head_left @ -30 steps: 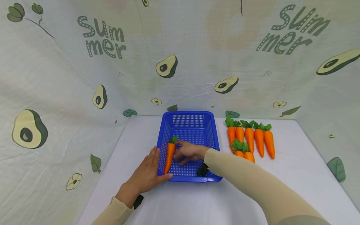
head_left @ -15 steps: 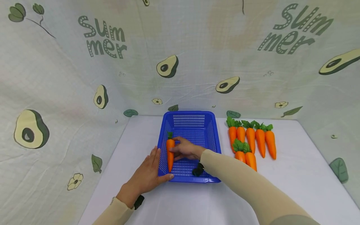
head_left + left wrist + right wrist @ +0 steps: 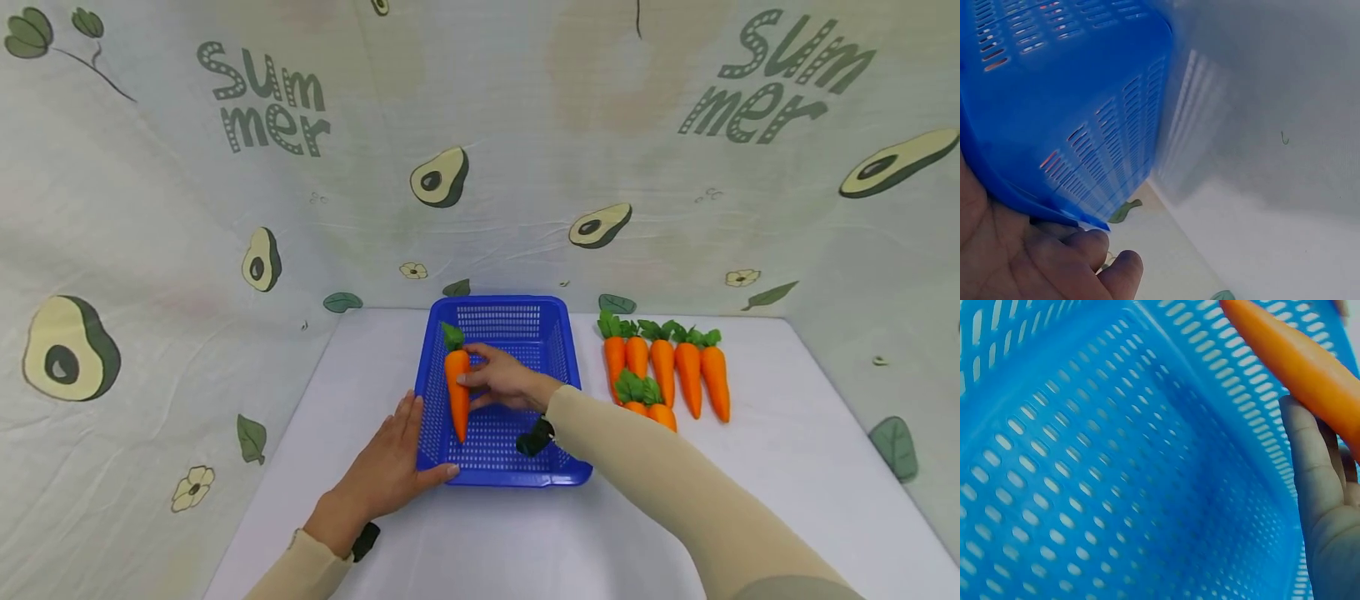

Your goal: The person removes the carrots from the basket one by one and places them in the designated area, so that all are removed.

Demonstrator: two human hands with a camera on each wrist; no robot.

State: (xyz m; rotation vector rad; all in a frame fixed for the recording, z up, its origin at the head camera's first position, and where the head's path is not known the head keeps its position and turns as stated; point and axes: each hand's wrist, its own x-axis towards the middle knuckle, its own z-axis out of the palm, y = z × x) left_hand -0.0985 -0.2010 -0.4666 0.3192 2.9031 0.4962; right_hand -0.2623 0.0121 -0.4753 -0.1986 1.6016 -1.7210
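With thumb and fingers, my right hand (image 3: pixel 502 379) grips an orange carrot (image 3: pixel 457 392) with a green leafy top, over the left side of a blue plastic basket (image 3: pixel 510 479). In the right wrist view the carrot (image 3: pixel 1304 369) slants, narrow end up, across the slotted wall, with the fingers beneath it. My left hand (image 3: pixel 386 467) rests on the basket's near left corner, fingers straight along the left side and thumb on the front rim. The left wrist view has that hand (image 3: pixel 1047 262) under the basket's rim, beside its slotted outer wall (image 3: pixel 1029 106).
Right of the basket, several carrots (image 3: pixel 688 379) lie side by side on the white table (image 3: pixel 795 450), leafy ends away from me. Two more carrots (image 3: pixel 662 417) lie nearer, partly behind my right sleeve (image 3: pixel 637 467). A printed cloth (image 3: pixel 517 100) hangs behind the table.
The carrot lay leaning along the basket's left wall; my right hand took hold of it and shifted it away from me, its tip now farther from the front rim. My left hand stayed put.
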